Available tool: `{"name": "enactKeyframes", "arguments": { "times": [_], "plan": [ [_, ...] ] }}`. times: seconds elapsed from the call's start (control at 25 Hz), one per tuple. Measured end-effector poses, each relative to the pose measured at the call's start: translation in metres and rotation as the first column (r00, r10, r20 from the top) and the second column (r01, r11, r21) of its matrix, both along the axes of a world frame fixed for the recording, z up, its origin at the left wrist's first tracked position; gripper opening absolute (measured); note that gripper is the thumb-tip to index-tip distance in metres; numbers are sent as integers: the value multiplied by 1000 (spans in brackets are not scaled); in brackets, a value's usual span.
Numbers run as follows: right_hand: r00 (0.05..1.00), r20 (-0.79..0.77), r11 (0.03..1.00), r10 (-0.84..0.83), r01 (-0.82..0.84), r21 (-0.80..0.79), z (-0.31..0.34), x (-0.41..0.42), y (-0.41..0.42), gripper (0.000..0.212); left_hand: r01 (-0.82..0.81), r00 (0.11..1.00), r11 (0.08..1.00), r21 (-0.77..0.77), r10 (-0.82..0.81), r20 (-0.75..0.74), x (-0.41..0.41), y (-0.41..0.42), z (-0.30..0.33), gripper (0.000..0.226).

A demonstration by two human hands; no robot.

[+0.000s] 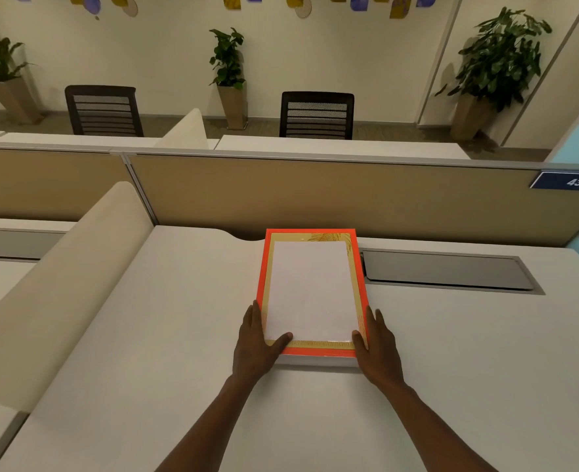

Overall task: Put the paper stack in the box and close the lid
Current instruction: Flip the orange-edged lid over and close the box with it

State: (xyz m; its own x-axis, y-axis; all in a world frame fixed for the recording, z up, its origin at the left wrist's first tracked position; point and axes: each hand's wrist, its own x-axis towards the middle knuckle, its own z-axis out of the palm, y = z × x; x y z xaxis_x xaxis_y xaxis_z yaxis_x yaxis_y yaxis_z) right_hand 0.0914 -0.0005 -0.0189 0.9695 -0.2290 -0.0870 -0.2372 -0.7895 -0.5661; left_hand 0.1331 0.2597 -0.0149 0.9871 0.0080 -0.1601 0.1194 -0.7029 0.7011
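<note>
Orange-rimmed box (260, 284) on the white desk (451, 352), just left of the grey cable hatch (448, 270); gold-patterned lining, lidless. White paper stack (310, 291) flat inside. Left hand (257, 342) and right hand (376, 349) spread against the box's near corners, thumbs over the rim, gripping the box

Box (261, 267) rim orange, inside beige with gold leaf print; paper stack (310, 291) plain white; desk (179, 318) off-white.
</note>
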Motion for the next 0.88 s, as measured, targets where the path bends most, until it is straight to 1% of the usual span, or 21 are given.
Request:
{"name": "enactKeyframes", "arguments": {
  "times": [0.12, 0.24, 0.32, 0.44, 0.52, 0.6, 0.68, 0.76, 0.88],
  "plan": [
    [995, -85, 995, 56, -63, -79, -6, 4, 5, 70, 70, 997, 988, 139, -72, 12, 2, 0, -4, 106],
    [990, -120, 990, 69, -83, -118, -6, 7, 3, 71, 81, 997, 980, 181, -82, -6, 5, 2, -4, 104],
    [988, -139, 990, 72, -88, -108, -4, 8, 2, 75, 91, 996, 976, 199, -91, -11, 6, 1, -4, 103],
    [991, -102, 992, 88, -96, -77, -4, -2, 2, 88, 96, 994, 972, 217, -106, 37, -2, -4, -5, 103],
    [990, -58, 987, 128, -133, -92, -7, -15, 2, 97, 146, 984, 956, 255, -166, 60, -13, -3, -9, 112],
    [984, -33, 975, 173, -176, -137, -13, -24, 1, 96, 212, 969, 924, 319, -241, 54, -22, 2, -14, 116],
    [980, -49, 967, 194, -200, -157, -14, -26, 1, 91, 257, 954, 879, 402, -298, 41, -24, 6, -16, 109],
    [978, -82, 967, 193, -203, -152, -10, -24, 0, 89, 268, 952, 849, 454, -307, 12, -23, 5, -12, 105],
    [975, -108, 959, 193, -211, -189, 1, -26, -2, 92, 278, 952, 823, 495, -306, -27, -24, 1, 0, 105]
  ]
}}
